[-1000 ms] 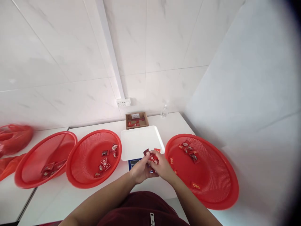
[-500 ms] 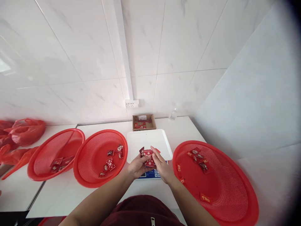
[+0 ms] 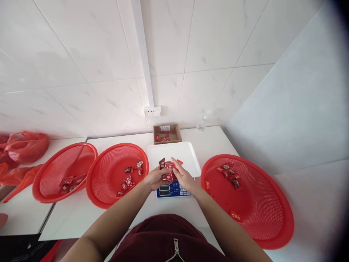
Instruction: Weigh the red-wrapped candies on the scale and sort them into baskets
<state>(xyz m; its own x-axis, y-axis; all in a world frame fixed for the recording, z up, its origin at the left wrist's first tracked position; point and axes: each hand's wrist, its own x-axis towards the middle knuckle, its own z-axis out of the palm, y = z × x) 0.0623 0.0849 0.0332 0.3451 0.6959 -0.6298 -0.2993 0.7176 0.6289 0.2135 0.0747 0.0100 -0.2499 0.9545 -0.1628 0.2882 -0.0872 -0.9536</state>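
My left hand [image 3: 155, 178] is closed on several small wrapped sweets, among them a red white-dotted packet [image 3: 169, 176] and a dark red wrapper [image 3: 161, 162] that sticks up at its fingers. My right hand [image 3: 185, 178] grips the same bunch from the other side, and a bright red wrapper [image 3: 179, 162] shows past its fingers. Both hands are together above the front of a scale with a white tray [image 3: 188, 153] and a blue keypad panel [image 3: 174, 190]. How many sweets lie between the palms is hidden.
Red mesh baskets with scattered sweets stand left [image 3: 91, 182], far left [image 3: 36, 183] and right [image 3: 289, 218]. Behind the scale are a cardboard box [image 3: 174, 135] and a clear bottle [image 3: 201, 124]. Red plastic bags [image 3: 27, 147] lie far left. Part of another person [image 3: 2, 219] shows at the left edge.
The view has tilted down slightly, so the table things sit higher in the picture. My hands still hold the sweets together, slightly farther left, and more of the scale's blue panel shows.
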